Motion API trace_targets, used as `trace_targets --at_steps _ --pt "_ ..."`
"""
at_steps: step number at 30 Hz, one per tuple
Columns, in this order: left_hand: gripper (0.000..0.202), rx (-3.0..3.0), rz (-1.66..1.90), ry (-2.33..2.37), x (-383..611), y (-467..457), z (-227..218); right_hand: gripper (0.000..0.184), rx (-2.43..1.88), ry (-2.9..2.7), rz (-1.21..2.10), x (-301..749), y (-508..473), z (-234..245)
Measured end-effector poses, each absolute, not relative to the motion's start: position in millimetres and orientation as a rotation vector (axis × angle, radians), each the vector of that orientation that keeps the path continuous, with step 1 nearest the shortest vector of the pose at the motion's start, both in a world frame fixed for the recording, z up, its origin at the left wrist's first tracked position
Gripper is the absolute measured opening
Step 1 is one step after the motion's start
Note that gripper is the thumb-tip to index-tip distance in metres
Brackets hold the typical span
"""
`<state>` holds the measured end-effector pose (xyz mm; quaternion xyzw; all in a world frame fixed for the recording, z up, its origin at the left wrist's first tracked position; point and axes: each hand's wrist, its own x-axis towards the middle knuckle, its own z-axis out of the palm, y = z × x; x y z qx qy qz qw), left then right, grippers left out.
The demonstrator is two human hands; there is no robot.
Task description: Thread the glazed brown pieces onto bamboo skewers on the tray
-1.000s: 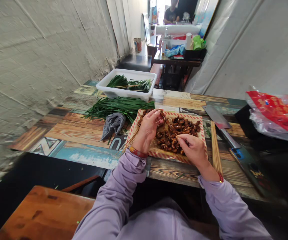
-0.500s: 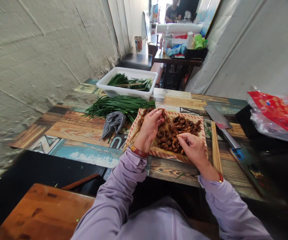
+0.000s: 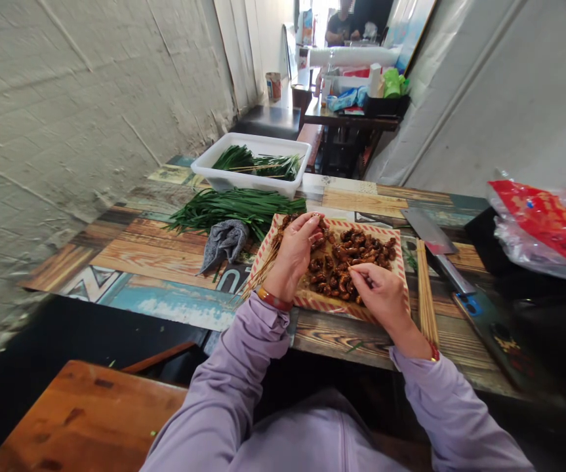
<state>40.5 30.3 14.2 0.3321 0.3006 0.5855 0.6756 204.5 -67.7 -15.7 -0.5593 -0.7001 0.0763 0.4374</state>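
Observation:
A tray lined with red-striped paper [image 3: 329,310] lies in front of me, with many dark brown, glossy meat pieces [image 3: 336,278] on it. Above its left part, my left hand [image 3: 296,246] is closed with its fingertips on a brown meat piece [image 3: 321,229]. My right hand [image 3: 380,288] is pinched, thumb against finger, over the heap's right side; what it grips is too small to make out. Thin sticks [image 3: 265,269] show at the tray's left side, partly behind my left hand. A bundle of bamboo skewers [image 3: 426,288] lies right of the tray.
Green chives [image 3: 238,208] and a grey cloth [image 3: 223,244] lie left of the tray. A white tub [image 3: 201,172] with more chives stands behind. To the right are a cleaver [image 3: 430,233] and red-and-clear plastic bags [image 3: 543,219]. A person [image 3: 342,27] is in the background.
Both hands keep nearly the same place and grip. The whole view has shifted very slightly.

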Motion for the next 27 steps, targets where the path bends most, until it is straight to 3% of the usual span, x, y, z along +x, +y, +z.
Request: trace_targets --at_steps 19,27 --pt "0.015 0.723 1.329 0.669 45.3 30.1 10.7 0.022 -1.41 -1.7 0.253 203.1 -65.6 -17.1" --pt "0.03 0.707 1.261 0.645 43.5 29.7 17.8 0.022 -1.427 -1.609 0.332 204.0 -65.7 -15.7"
